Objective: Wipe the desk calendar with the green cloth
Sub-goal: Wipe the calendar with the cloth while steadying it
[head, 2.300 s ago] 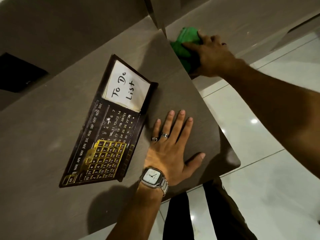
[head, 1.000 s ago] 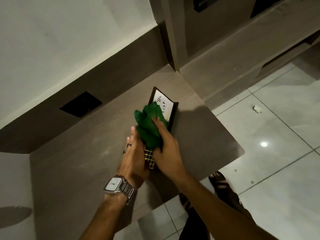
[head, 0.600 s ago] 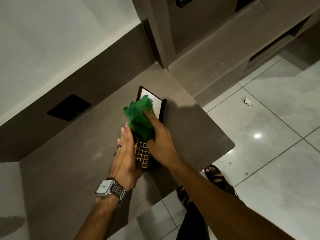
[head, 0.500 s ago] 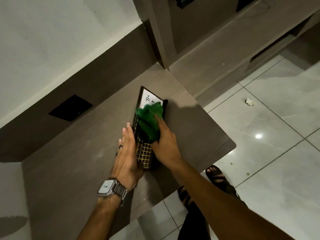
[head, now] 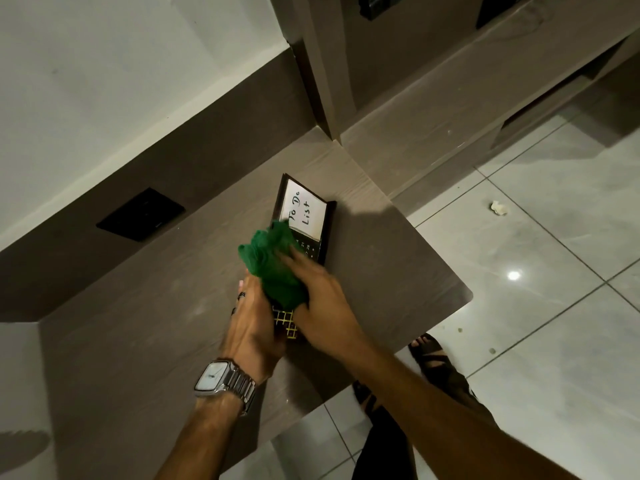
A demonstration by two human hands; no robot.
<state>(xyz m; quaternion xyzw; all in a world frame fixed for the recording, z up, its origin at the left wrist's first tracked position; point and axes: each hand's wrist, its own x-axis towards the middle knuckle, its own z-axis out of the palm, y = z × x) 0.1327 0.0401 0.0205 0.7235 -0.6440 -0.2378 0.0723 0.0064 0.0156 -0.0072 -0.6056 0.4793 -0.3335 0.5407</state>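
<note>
On the brown desk (head: 388,271), near its far right corner, the desk calendar (head: 311,233) lies flat with its long side running away from the person. Its far end carries a white card reading "To Do List" (head: 303,211); date numerals show just below the card, and a gold grid is visible at the near end between the two hands.

The right hand (head: 322,306) is closed around the bunched green cloth (head: 273,268), pressing it against the middle of the calendar's face. The cloth covers the centre section and overlaps the near left corner of the white card. The hand is slightly blurred.

The left hand (head: 252,327) rests along the calendar's left edge, fingers extended and flat, not gripping anything; whether it presses on the calendar or only on the desk cannot be told. Rings are on two fingers, and a silver wristwatch (head: 221,379) with a white face sits on the wrist.

A black wall plate (head: 140,214) is set in the brown panel behind the desk. A small crumpled scrap (head: 498,207) lies on the white tiled floor (head: 554,341) to the right. A sandalled foot (head: 429,351) shows below the desk edge.
</note>
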